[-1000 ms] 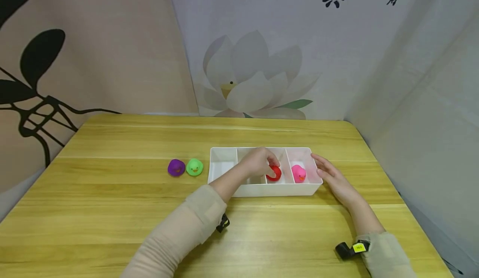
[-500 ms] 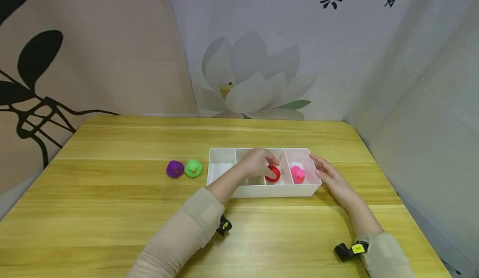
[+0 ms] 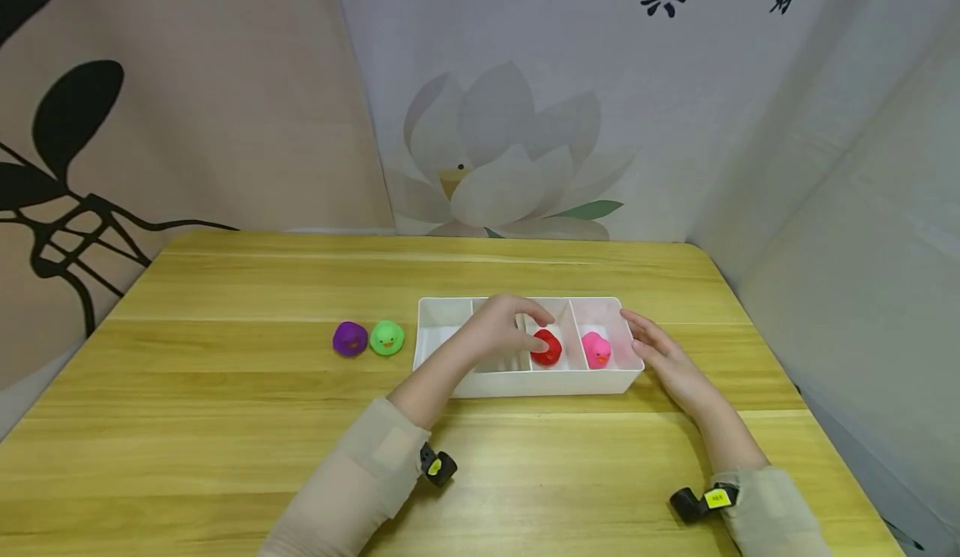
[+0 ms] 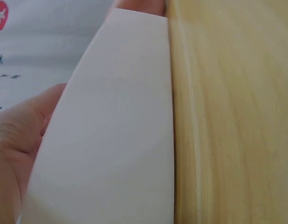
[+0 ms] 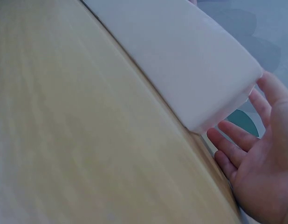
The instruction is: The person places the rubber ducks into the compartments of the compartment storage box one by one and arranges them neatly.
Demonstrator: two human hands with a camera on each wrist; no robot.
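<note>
A white divided tray (image 3: 540, 383) sits on the wooden table. My left hand (image 3: 502, 328) reaches over its front wall, thumb and fingers spread apart above a red toy duck (image 3: 548, 348). The thumb overlaps the duck's edge; whether it touches cannot be told. The duck lies in the third compartment from the left. A pink toy duck (image 3: 597, 349) is in the rightmost compartment. Beside the tray's right end rests my right hand (image 3: 675, 367), its fingers extended along the outer wall. In the left wrist view the tray wall (image 4: 106, 116) hides most of the left fingers.
Left of the tray, a purple toy duck (image 3: 350, 338) and a green toy duck (image 3: 387, 338) stand side by side on the table (image 3: 225, 424). Behind the table hangs a printed cloth (image 3: 517, 123) with a lotus.
The left thumb and fingers have spread apart and drawn back slightly left, showing more of the red duck, which stays in its compartment. My right hand keeps its place at the tray's end.
</note>
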